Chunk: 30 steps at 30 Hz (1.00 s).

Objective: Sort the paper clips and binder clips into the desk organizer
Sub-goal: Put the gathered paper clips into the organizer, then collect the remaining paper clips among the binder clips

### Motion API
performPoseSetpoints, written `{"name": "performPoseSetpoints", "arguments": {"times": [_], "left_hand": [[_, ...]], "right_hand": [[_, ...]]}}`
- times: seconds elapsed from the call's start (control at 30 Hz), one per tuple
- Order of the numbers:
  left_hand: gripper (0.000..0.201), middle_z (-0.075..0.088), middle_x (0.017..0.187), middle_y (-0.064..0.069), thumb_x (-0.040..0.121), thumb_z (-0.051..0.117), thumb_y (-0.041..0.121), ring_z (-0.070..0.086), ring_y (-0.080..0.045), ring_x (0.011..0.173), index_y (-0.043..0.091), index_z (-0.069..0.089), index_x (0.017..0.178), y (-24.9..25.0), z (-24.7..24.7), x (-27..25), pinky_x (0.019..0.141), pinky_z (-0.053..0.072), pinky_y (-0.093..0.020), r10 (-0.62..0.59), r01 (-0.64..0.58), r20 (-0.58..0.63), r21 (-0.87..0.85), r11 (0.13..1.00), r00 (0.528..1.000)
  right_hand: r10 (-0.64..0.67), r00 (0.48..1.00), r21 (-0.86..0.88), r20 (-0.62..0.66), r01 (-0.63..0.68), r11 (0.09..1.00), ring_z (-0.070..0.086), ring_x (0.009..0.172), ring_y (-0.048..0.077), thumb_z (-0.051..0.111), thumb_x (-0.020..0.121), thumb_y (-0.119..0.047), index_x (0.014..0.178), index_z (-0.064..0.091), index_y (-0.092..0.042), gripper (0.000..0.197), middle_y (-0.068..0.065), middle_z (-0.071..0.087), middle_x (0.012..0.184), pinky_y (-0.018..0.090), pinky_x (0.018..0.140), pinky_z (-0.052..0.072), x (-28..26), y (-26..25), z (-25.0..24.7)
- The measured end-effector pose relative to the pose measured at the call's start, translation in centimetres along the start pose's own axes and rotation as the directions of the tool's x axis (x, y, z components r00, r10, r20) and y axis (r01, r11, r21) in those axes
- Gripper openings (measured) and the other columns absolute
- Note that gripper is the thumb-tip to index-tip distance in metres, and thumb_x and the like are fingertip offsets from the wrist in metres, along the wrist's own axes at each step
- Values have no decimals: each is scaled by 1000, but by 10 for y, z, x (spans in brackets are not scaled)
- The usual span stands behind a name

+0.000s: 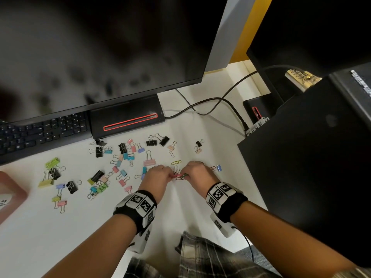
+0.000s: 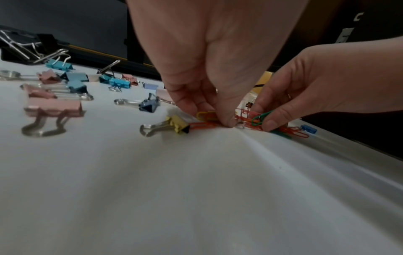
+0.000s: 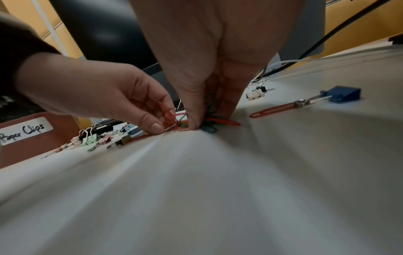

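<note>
Paper clips point(image 1: 179, 176), heaped just right of the scattered binder clips point(image 1: 120, 163), are being pinched by the left hand point(image 1: 155, 174) and right hand point(image 1: 195, 172), and tangled wires could be dragged out together and dropped.

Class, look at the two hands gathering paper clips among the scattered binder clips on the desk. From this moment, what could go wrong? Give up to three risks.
1. The left hand and right hand pinch a tangle of paper clips; lifted together, some may hook and drop.
2. A yellow binder clip lies against the pile and could be swept up with it.
3. The organizer labelled for paper clips sits well off to the left, so loose clips may spill on the way.
</note>
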<state>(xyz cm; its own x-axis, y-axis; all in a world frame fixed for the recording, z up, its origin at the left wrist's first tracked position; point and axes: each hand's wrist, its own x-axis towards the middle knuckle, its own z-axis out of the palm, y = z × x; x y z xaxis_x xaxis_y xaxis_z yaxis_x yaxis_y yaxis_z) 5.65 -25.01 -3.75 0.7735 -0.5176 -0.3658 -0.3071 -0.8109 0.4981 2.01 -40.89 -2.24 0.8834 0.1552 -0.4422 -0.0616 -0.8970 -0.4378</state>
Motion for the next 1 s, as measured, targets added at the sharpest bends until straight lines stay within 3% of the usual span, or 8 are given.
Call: {"name": "performPoseSetpoints", "arguments": {"times": [0.1, 0.23, 0.43, 0.6, 0.67, 0.83, 0.93, 1.0], "left_hand": [[18, 48, 86, -2, 93, 50, 19, 55, -25, 94, 11, 64, 101, 2, -3, 3, 72, 33, -26, -3, 0, 72, 46, 999, 997], [20, 59, 95, -10, 93, 50, 18, 55, -24, 94, 7, 64, 102, 1, -6, 0, 71, 31, -23, -20, 21, 61, -8, 1000, 998], [11, 66, 89, -9, 86, 59, 11, 56, -18, 78, 7, 68, 92, -9, -25, -21, 71, 45, -26, -40, 21, -113, -159, 987, 993], [7, 67, 83, 1, 81, 68, 10, 56, -5, 68, 11, 71, 87, -28, -65, -50, 63, 36, -2, -78, 5, -287, -248, 969, 955], [6, 66, 79, 4, 79, 70, 9, 53, 6, 68, 13, 71, 84, -44, -85, -68, 64, 37, 1, -119, 16, -360, -277, 961, 925], [4, 67, 74, 8, 79, 70, 14, 55, 6, 66, 18, 70, 80, -106, -144, -132, 61, 35, 2, -246, 127, -461, -273, 954, 853], [6, 68, 73, 7, 78, 70, 13, 59, 4, 66, 19, 69, 79, -152, -177, -178, 62, 35, 3, -374, 220, -530, -332, 917, 761], [12, 62, 68, 14, 78, 70, 10, 59, 12, 65, 21, 66, 76, -179, -198, -205, 62, 35, 5, -471, 256, -547, -424, 868, 692]], "right_hand": [[35, 999, 89, -16, -34, 995, 59, 103, 31, 50, 90, -7, 106, 66, -8, 23, 15, 63, 110, 36, 88, 49, 1, 3, -3], [107, 994, 164, -17, -103, 981, 61, 100, 29, 53, 88, -10, 102, 66, -10, 20, 12, 66, 107, 36, 86, 50, 2, 7, -7], [123, 990, 221, -75, -104, 970, 60, 98, 27, 56, 87, -9, 97, 70, -10, 18, 11, 66, 104, 33, 85, 49, 3, 8, -13], [56, 983, 267, -175, -7, 964, 64, 87, 24, 64, 84, -9, 91, 72, -8, 10, 10, 67, 96, 34, 85, 52, 7, -17, -21], [-12, 974, 260, -224, 72, 963, 63, 83, 21, 65, 83, -7, 90, 72, -8, 10, 10, 68, 92, 30, 82, 52, 12, -42, -27], [-228, 924, 242, -306, 307, 920, 58, 77, 12, 67, 80, -5, 85, 73, -9, 9, 8, 68, 88, 16, 75, 43, 40, -144, -36], [-377, 858, 242, -350, 471, 848, 49, 70, 1, 69, 75, -2, 79, 73, -9, 9, 8, 67, 81, 9, 70, 40, 62, -224, -27], [-453, 824, 245, -340, 543, 804, 50, 70, 6, 69, 74, 0, 79, 73, -8, 10, 10, 67, 81, 13, 69, 40, 78, -282, -16]]}}
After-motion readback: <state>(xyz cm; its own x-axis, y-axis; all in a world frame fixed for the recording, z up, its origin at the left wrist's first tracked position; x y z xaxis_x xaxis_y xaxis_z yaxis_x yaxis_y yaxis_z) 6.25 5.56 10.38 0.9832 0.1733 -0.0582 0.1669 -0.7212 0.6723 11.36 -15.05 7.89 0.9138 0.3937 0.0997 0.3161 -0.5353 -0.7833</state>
